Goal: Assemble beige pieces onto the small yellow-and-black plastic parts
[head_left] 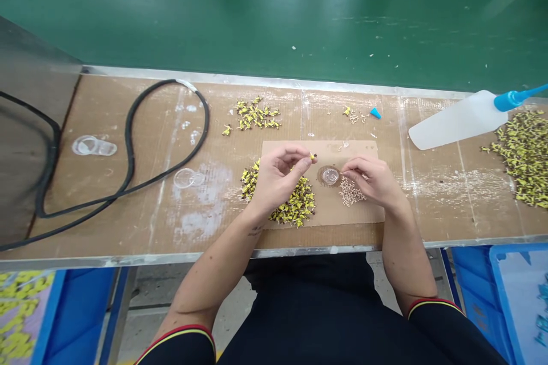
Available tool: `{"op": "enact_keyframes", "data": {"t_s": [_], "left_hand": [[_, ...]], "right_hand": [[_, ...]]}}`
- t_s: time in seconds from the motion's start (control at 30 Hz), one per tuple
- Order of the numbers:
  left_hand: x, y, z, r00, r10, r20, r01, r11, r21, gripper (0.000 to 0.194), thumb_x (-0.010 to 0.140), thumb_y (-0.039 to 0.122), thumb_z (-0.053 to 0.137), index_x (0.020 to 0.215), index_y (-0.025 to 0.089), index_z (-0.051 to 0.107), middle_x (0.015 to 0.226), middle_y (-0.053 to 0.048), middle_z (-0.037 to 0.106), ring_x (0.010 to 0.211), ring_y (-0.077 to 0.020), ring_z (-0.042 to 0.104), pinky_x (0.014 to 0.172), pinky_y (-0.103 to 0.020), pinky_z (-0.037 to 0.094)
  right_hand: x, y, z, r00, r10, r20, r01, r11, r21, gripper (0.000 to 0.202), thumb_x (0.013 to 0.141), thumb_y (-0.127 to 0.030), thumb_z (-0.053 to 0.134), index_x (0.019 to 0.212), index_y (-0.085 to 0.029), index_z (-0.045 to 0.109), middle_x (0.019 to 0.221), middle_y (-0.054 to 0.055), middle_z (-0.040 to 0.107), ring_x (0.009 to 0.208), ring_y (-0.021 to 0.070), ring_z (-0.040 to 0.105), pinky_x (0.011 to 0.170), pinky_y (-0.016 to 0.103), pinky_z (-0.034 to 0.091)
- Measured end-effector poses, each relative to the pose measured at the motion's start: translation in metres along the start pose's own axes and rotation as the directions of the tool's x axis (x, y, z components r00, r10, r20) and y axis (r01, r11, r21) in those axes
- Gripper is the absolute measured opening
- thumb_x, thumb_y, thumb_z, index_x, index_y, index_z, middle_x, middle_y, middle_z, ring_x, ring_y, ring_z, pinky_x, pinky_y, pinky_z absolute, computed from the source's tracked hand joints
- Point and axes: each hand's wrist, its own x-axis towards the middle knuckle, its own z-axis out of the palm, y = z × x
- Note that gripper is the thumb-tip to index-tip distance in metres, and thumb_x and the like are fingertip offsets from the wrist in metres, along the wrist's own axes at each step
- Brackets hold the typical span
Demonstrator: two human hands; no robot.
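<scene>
My left hand (280,177) pinches a small yellow and dark piece (313,157) between thumb and fingertips, above a pile of similar yellow and dark pieces (297,205). My right hand (371,178) is closed in a pinch, its fingertips at the right edge of a small round clear dish (330,176); what they hold is too small to make out. Below those fingertips lies a heap of tiny pale pieces (351,193). Dish and heap rest on a flat cardboard sheet (334,214).
A white bottle with a blue nozzle (460,121) lies at right, beside a large yellow pile (528,159). A blue cap (375,113) and a smaller yellow cluster (257,114) sit farther back. A black cable (128,142) loops at left, near clear plastic lids (94,146). Blue bins (500,296) stand below.
</scene>
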Motion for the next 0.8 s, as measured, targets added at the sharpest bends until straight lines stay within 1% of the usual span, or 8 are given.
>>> {"op": "enact_keyframes", "data": {"t_s": [0.1, 0.13, 0.2, 0.33, 0.5, 0.67, 0.8], "left_hand": [[0.0, 0.0, 0.002, 1.0, -0.02, 0.023, 0.022, 0.998, -0.061, 0.035, 0.082, 0.035, 0.084, 0.11, 0.021, 0.068, 0.083, -0.003, 0.078, 0.087, -0.0183, 0.078, 0.076, -0.028, 0.062], [-0.001, 0.0, 0.003, 0.999, -0.031, 0.042, 0.034, 0.997, -0.073, 0.036, 0.082, 0.036, 0.084, 0.11, 0.021, 0.068, 0.084, -0.003, 0.078, 0.086, -0.0183, 0.078, 0.077, -0.029, 0.063], [-0.004, 0.0, 0.007, 0.995, -0.053, 0.084, 0.06, 0.994, -0.087, 0.032, 0.082, 0.039, 0.083, 0.105, 0.019, 0.07, 0.087, -0.004, 0.078, 0.084, -0.018, 0.078, 0.077, -0.03, 0.064], [-0.012, 0.001, 0.017, 0.987, -0.063, 0.148, 0.083, 0.987, -0.136, 0.028, 0.083, 0.039, 0.083, 0.093, 0.018, 0.068, 0.089, -0.005, 0.077, 0.079, -0.017, 0.077, 0.074, -0.03, 0.065], [-0.018, 0.001, 0.025, 0.981, -0.002, 0.195, 0.045, 0.976, -0.215, 0.025, 0.085, 0.033, 0.081, 0.083, 0.017, 0.062, 0.088, -0.005, 0.076, 0.084, -0.0161, 0.077, 0.077, -0.028, 0.064], [-0.019, -0.003, 0.024, 0.981, 0.076, 0.178, -0.046, 0.985, -0.165, 0.018, 0.086, 0.028, 0.081, 0.083, 0.017, 0.067, 0.091, -0.006, 0.079, 0.087, -0.0154, 0.076, 0.081, -0.027, 0.063], [-0.018, -0.006, 0.024, 0.978, 0.132, 0.162, -0.118, 0.988, -0.096, 0.015, 0.085, 0.03, 0.081, 0.082, 0.018, 0.072, 0.092, -0.007, 0.08, 0.09, -0.0172, 0.076, 0.083, -0.029, 0.061]], "right_hand": [[-0.001, -0.009, 0.001, 0.982, -0.01, -0.187, 0.033, 0.992, 0.119, 0.008, 0.096, -0.02, 0.065, 0.09, -0.023, 0.069, 0.081, 0.001, 0.072, 0.07, 0.0145, 0.064, 0.061, 0.028, 0.049], [-0.001, -0.013, 0.003, 0.972, -0.004, -0.234, 0.041, 0.987, 0.152, 0.007, 0.096, -0.02, 0.066, 0.09, -0.023, 0.069, 0.08, 0.001, 0.072, 0.07, 0.0146, 0.063, 0.06, 0.028, 0.048], [-0.001, -0.019, 0.006, 0.962, 0.012, -0.274, 0.047, 0.977, 0.206, 0.007, 0.096, -0.022, 0.066, 0.09, -0.023, 0.069, 0.08, 0.001, 0.071, 0.07, 0.0148, 0.062, 0.059, 0.029, 0.048], [-0.001, -0.026, 0.013, 0.964, 0.021, -0.265, 0.057, 0.958, 0.28, 0.007, 0.097, -0.023, 0.065, 0.09, -0.023, 0.068, 0.08, 0.001, 0.069, 0.068, 0.0139, 0.06, 0.058, 0.028, 0.048], [0.0, -0.028, 0.02, 0.967, 0.022, -0.255, 0.07, 0.936, 0.345, 0.006, 0.097, -0.018, 0.063, 0.094, -0.023, 0.066, 0.082, 0.0, 0.067, 0.071, 0.0132, 0.059, 0.062, 0.027, 0.049], [-0.002, -0.027, 0.025, 0.97, 0.026, -0.244, 0.078, 0.909, 0.409, 0.007, 0.098, -0.016, 0.063, 0.097, -0.023, 0.065, 0.087, 0.001, 0.065, 0.081, 0.0141, 0.061, 0.069, 0.028, 0.05], [-0.003, -0.028, 0.027, 0.974, 0.041, -0.222, 0.066, 0.89, 0.452, 0.008, 0.099, -0.016, 0.06, 0.099, -0.024, 0.064, 0.091, 0.002, 0.065, 0.085, 0.0152, 0.062, 0.07, 0.029, 0.051]]}}
